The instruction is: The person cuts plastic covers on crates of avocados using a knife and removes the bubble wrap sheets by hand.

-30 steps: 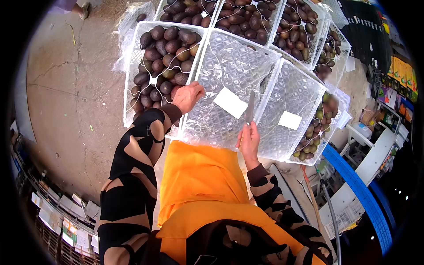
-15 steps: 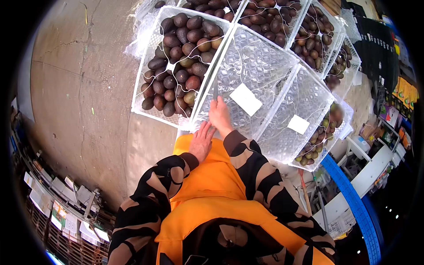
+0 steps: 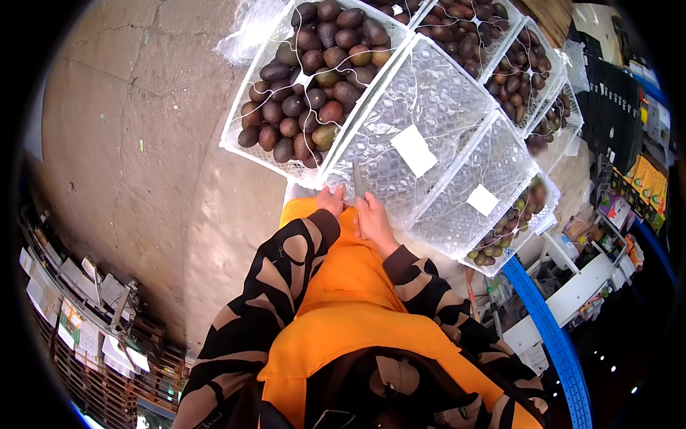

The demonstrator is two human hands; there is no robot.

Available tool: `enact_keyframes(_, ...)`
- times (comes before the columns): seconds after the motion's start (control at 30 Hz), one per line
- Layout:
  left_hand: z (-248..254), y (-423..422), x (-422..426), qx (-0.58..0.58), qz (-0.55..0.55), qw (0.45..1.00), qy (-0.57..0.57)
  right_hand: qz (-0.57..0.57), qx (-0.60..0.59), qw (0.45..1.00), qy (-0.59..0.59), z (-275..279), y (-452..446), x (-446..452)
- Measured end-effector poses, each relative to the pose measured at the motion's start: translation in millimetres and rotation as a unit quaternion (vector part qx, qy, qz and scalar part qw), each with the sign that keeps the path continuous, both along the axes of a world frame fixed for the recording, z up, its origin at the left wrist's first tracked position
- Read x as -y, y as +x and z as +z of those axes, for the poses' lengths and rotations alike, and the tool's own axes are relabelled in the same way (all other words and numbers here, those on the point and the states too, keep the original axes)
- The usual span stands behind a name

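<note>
My right hand (image 3: 374, 220) is closed round the handle of a knife (image 3: 357, 175), its narrow grey blade pointing away from me over the near end of a covered crate. Beside it, my left hand (image 3: 330, 200) has its fingers curled at that crate's near left corner; what they grip, if anything, is hidden. Clear bubbled plastic (image 3: 439, 79) covers the crate, with white string and a blank white card (image 3: 414, 151) on top. Just left stands a white crate (image 3: 275, 168) full of dark avocados (image 3: 293, 106), uncovered, with string lying across them.
To the right, another plastic-covered crate (image 3: 457, 196) bears a white card (image 3: 482, 200). More avocado crates (image 3: 518, 79) stand behind. A blue perforated beam (image 3: 547, 322) runs along the right. Concrete floor (image 3: 143, 143) lies on the left.
My right hand has drawn the knife back towards me and right, away from the gap between the crates. My left hand has moved up to the crate corner and its fingers have curled.
</note>
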State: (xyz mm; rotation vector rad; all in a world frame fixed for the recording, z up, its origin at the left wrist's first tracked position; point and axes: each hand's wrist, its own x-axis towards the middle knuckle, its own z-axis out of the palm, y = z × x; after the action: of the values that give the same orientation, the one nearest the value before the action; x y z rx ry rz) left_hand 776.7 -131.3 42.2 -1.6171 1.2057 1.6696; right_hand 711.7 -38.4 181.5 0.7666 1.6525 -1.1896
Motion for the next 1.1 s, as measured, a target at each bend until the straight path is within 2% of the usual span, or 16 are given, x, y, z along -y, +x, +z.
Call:
enact_keyframes(0.07, 1, 19, -3, -0.037, 0.038, 0.998, 0.021, -0.048, 0.025, 0.998, -0.028, -19, -5, 10)
enact_keyframes(0.2, -8, 38, -3, -0.064, 0.070, 0.994, 0.060, 0.015, -0.022, 0.999, 0.046, -84, 22, 38)
enact_keyframes(0.23, -9, 40, -2, -0.066, 0.069, 0.993, 0.069, 0.047, -0.024, 0.997, 0.062, -73, 18, 56)
enact_keyframes(0.3, -6, 49, 6, -0.063, 0.056, 0.993, 0.086, 0.010, 0.061, 0.996, 0.062, -28, 23, 80)
enact_keyframes(0.43, -2, 74, 7, -0.065, 0.012, 0.991, 0.116, -0.045, 0.080, 0.996, -0.002, -18, 30, 66)
enact_keyframes(0.5, 4, 79, 4, -0.069, -0.039, 0.989, 0.123, -0.075, 0.106, 0.990, -0.063, 3, 23, 58)
enact_keyframes(0.57, 8, 77, 4, -0.096, -0.142, 0.980, 0.099, -0.138, 0.043, 0.988, -0.061, 23, 21, 42)
enact_keyframes(0.63, 20, 50, 4, -0.187, -0.277, 0.943, -0.013, -0.217, -0.059, 0.974, -0.017, 27, 27, 14)
enact_keyframes(0.67, 49, 11, 1, -0.227, -0.344, 0.904, -0.112, -0.235, -0.127, 0.963, 0.025, 13, 34, -5)
enact_keyframes(0.7, 53, -18, -6, -0.301, -0.322, 0.889, -0.123, -0.253, -0.194, 0.945, 0.069, 0, 38, -25)
enact_keyframes(0.73, 54, -51, -15, -0.338, -0.337, 0.867, -0.142, -0.275, -0.190, 0.939, 0.084, -3, 36, -44)
enact_keyframes(0.83, 40, -143, -51, -0.477, -0.415, 0.737, -0.237, -0.331, -0.180, 0.920, 0.111, -12, 25, -87)
enact_keyframes(0.9, 19, -178, -76, -0.471, -0.447, 0.708, -0.277, -0.353, -0.181, 0.911, 0.110, -15, 11, -106)
enact_keyframes(0.97, -10, -191, -85, -0.491, -0.489, 0.648, -0.317, -0.386, -0.182, 0.898, 0.110, -17, -3, -115)
enact_keyframes(1.07, -15, -200, -84, -0.460, -0.520, 0.672, -0.258, -0.392, -0.191, 0.895, 0.093, -27, -16, -129)
enact_keyframes(1.1, -10, -206, -85, -0.427, -0.515, 0.707, -0.230, -0.385, -0.198, 0.898, 0.081, -31, -19, -133)
